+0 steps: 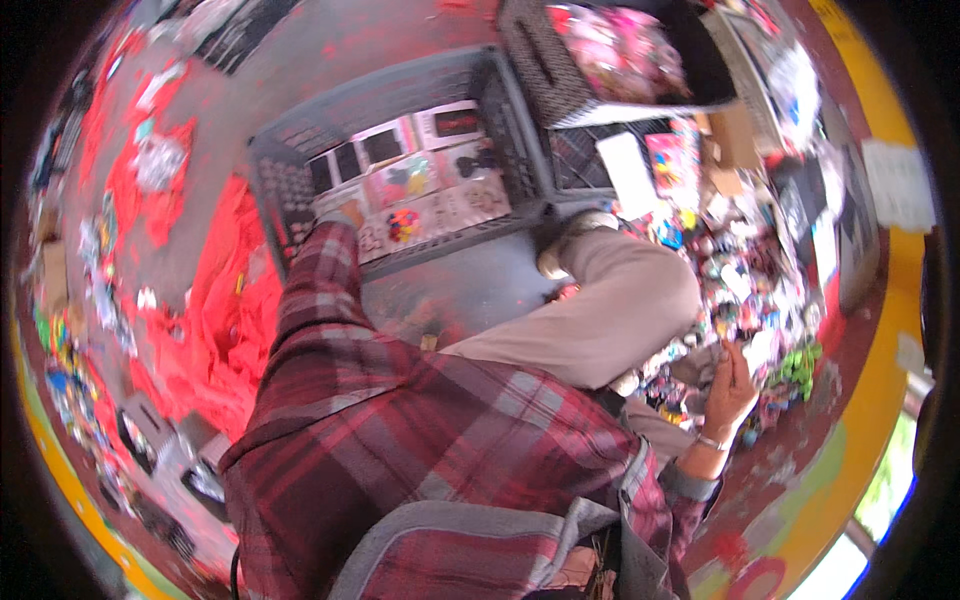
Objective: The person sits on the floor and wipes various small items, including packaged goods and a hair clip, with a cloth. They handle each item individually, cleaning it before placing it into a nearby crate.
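Observation:
My left hand reaches into a grey plastic crate at its near left corner, by the cards there. Its fingers are blurred and partly hidden by the sleeve. Flat cards or packets line the crate's bottom in rows. Some bear dark rectangles, and one near the front carries a cluster of colourful small pieces. Out to the right, my right hand hovers by a heap of small mixed items. Its fingers are bunched together; anything between them is too small to make out.
A dark crate of pink packets stands at the back right. In front of it lie a white card and a pink one. Red cloth or sheeting spreads over the left floor. My bent leg lies between crate and heap.

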Available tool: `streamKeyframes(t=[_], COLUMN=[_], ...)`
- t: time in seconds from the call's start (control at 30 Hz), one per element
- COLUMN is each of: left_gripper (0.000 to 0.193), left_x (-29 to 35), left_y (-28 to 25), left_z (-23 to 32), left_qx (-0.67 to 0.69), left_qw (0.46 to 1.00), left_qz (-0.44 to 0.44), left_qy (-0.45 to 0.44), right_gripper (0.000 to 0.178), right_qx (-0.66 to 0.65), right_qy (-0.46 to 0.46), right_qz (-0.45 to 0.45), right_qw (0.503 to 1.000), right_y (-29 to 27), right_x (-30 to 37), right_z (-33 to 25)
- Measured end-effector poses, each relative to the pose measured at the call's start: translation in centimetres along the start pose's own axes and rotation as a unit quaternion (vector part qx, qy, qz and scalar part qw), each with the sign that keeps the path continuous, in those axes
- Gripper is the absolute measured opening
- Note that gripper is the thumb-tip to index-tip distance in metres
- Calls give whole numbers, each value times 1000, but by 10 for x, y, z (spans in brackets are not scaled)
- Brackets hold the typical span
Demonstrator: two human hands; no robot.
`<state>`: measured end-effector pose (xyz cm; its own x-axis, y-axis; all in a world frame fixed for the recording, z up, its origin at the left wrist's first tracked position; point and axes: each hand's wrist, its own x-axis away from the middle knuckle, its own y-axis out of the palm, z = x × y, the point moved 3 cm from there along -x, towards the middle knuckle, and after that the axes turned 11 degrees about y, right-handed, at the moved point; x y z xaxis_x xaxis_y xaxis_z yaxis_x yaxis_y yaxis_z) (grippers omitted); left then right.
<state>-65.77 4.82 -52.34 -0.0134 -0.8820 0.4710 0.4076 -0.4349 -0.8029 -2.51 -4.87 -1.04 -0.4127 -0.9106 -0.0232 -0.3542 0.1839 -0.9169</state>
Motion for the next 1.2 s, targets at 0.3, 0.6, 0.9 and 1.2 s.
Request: streamKeyframes(t=[0.3,0.6,0.9,1.2], left_gripper=[27,24,22,32], left_x=[-10,14,167,84], left_y=[-67,-205,-181,168], left_z=[90,367,753,789], left_qx=[-212,55,188,-50], left_qw=[975,919,720,788], left_qz=[-69,169,-57,-264], left_qy=[11,352,666,554], right_gripper=[25,19,17,17], right_qx=[-426,-526,-665,-779], right_qy=[226,278,335,349], right_qz=[23,122,225,315], right_qw=[876,794,628,416], right_y=[-43,-66,-54,-76], right_x=[7,43,62,75], right_z=[106,226,295,283])
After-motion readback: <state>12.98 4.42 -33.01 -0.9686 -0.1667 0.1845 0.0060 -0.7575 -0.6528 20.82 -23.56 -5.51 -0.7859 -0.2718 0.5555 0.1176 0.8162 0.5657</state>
